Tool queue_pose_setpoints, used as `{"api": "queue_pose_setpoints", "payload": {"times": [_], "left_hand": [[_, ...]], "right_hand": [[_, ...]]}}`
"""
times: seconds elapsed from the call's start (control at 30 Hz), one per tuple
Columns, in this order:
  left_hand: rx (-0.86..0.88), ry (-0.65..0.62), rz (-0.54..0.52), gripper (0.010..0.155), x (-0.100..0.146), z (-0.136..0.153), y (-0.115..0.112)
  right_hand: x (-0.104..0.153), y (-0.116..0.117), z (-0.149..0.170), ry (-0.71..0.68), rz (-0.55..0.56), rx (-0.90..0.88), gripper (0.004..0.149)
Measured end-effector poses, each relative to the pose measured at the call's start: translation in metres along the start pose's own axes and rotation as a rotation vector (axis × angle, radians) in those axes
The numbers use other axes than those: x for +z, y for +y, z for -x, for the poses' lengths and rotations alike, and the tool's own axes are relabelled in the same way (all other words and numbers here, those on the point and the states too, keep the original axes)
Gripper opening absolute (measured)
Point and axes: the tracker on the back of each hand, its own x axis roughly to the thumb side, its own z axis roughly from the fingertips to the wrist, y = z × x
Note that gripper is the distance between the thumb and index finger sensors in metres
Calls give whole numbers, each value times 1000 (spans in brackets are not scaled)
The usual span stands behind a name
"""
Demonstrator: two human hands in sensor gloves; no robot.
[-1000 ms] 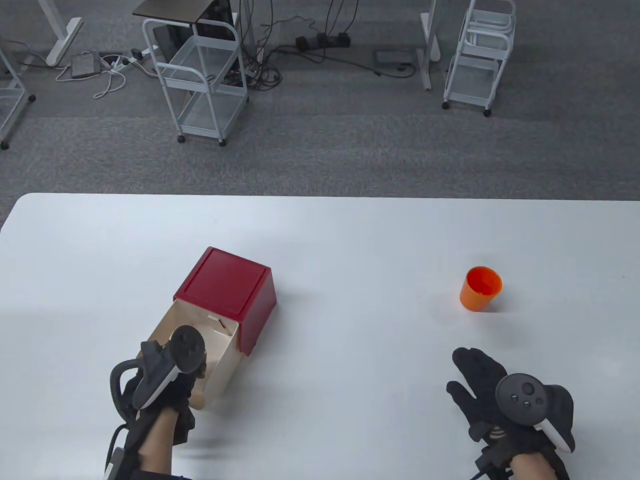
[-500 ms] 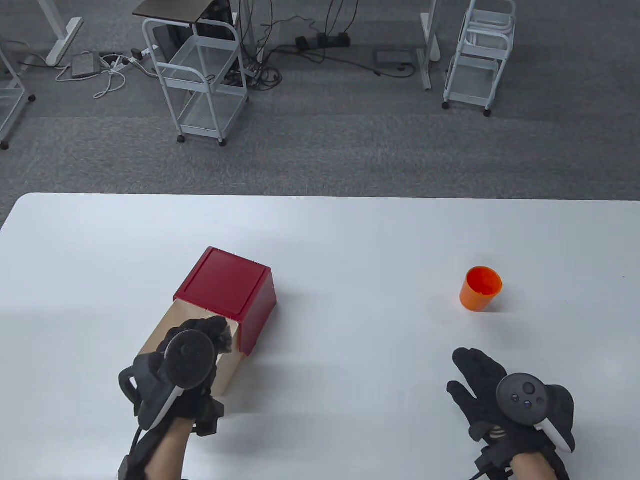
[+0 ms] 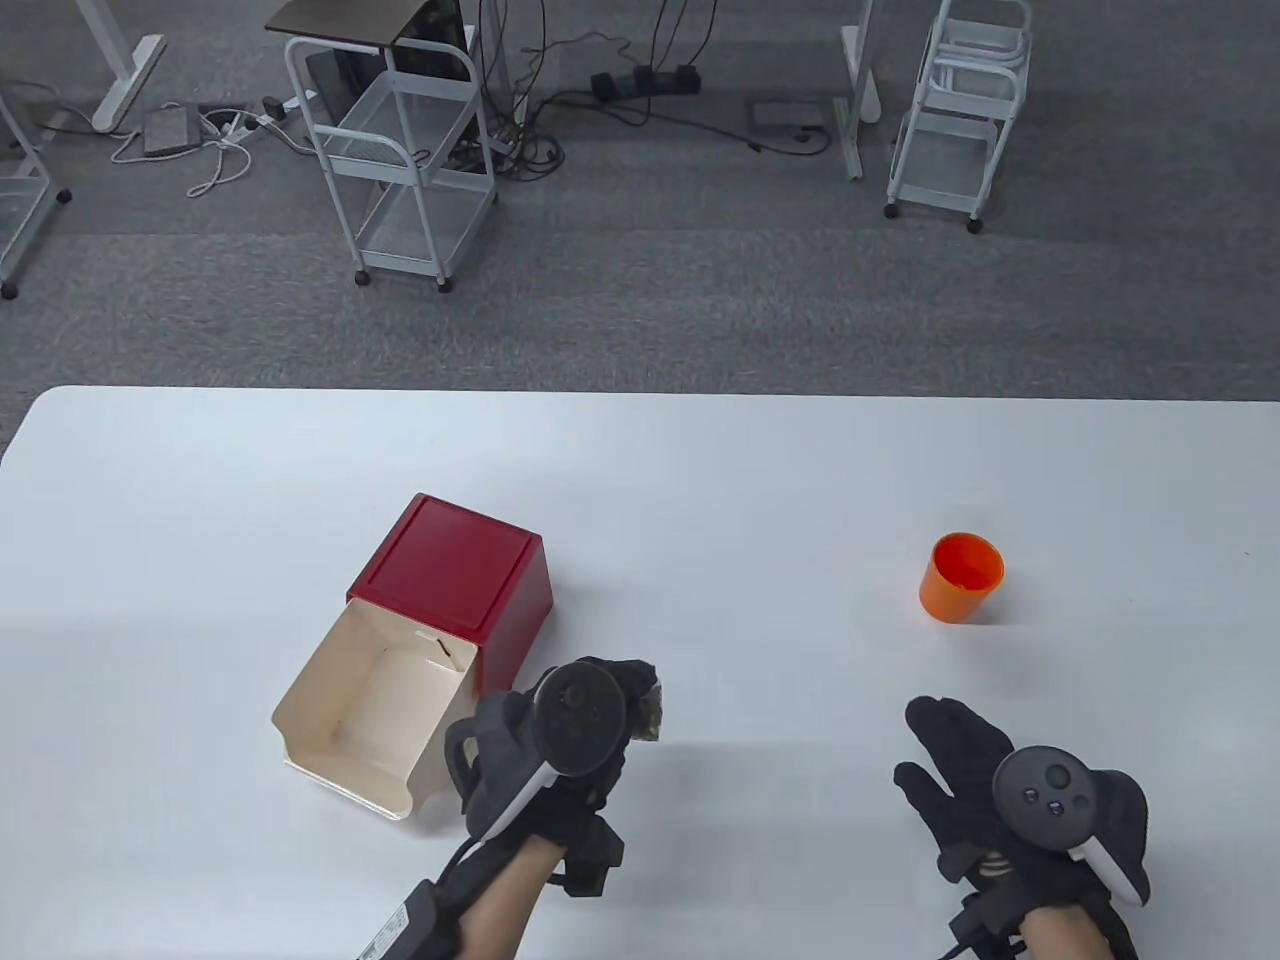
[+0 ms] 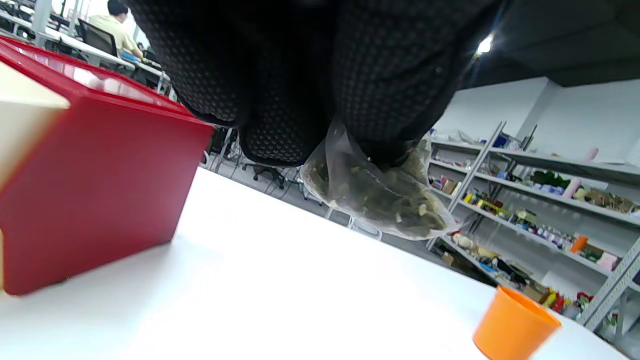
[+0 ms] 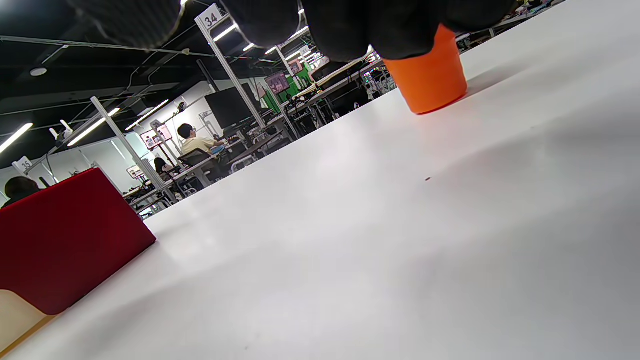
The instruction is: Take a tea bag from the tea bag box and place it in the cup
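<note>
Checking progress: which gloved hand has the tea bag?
The left hand pinches the tea bag above the table; the right hand holds nothing visible.

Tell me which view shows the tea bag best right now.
Left wrist view: the tea bag hangs clear below the left hand's fingers, leaves visible through the mesh. Table view shows only a sliver past the left hand. Right wrist view shows none.
</note>
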Motion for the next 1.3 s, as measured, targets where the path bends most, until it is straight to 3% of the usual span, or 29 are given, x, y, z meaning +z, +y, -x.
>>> {"api": "queue_pose_setpoints", "payload": {"times": [0.33,0.73,1.0,1.3], "left_hand": [[-53,-40,151,40,-4,-32,-65],[-258,-75,298,40,2,-40,-135],[-289,-92,317,42,4,-39,-142],[-87,-123,311,58,6,-31,-116]], "right_hand": [[-1,3,-1,1,-22,6,66],[-2,6,-3,3,-40,15,66],[-2,7,-3,7,-41,15,66],[-2,6,-2,1,-33,17,66]]}}
